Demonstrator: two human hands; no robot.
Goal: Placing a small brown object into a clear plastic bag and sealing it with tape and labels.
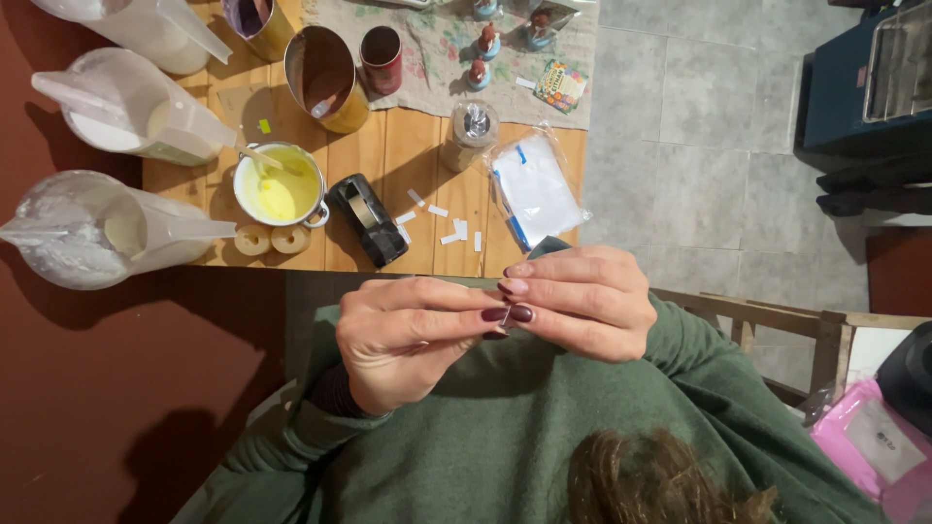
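Evidently, tape scrap (506,316) between fingertips (520,313).

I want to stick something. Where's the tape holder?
In the head view, the black tape holder sits on the wooden table, just right of the pot of yellow wax, with small white strips beside it.

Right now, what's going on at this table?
A person in a green sweater has the left hand and right hand together, pinching a small thin piece between the fingers; what it is I cannot tell. On the wooden table sit a pot of yellow liquid, a black tape dispenser and cut white strips.
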